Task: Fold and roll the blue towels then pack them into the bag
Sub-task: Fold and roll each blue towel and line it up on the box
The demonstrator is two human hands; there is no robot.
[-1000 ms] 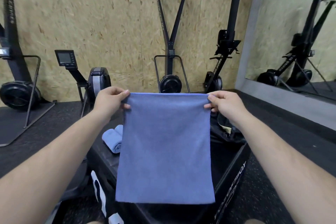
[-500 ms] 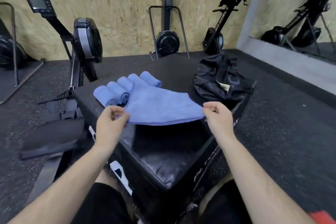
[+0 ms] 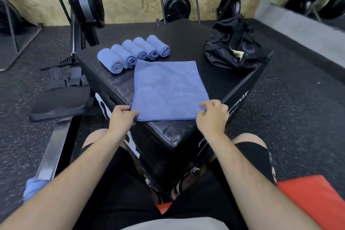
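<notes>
The towel (image 3: 169,87) lay spread flat on top of the box (image 3: 188,42), its near edge at 6 o'clock, close to the person. The left hand (image 3: 122,117) pinched the near-left corner between thumb and curled fingers. The right hand (image 3: 211,117) held the near-right corner with its fingers curled over it. Five rolled towels (image 3: 134,53) lay side by side at 11 o'clock from the flat towel, the nearest just beside its far-left corner. The bag (image 3: 231,48) sat at 2 o'clock, well apart. Judged step: start of folding this towel; nothing was packed yet. The next move called for lifting both near corners together and carrying them toward 12 o'clock, edges aligned, before rolling
</notes>
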